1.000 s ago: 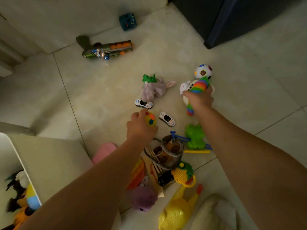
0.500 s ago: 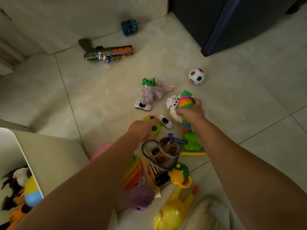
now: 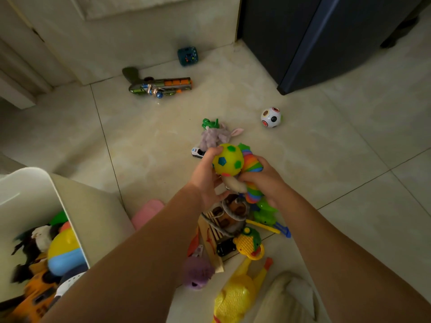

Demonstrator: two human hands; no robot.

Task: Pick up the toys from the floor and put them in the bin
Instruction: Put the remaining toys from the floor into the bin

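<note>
Fig.: L hand [image 3: 205, 180] grips yellow ball [image 3: 228, 160]; R hand [image 3: 265, 180] curls round rainbow toy [image 3: 253, 159] w/ white plush [image 3: 234, 185], both above toy pile [image 3: 235, 220]. Bare tiles [image 3: 151, 141] lie btwn pile and wall. White bin [image 3: 58, 190], lower left, holds several toys. Also on the floor: 1 spotted ball [image 3: 271, 117], 1 toy gun [image 3: 161, 86].

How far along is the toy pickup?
Done: several toys lie in the white plastic bin. In hand: the left hand holds a yellow ball with green and blue patches; the right hand grips a rainbow segmented toy. Left on the floor: a white ball with coloured dots, a green toy blaster, a yellow rubber chicken, more.
</note>
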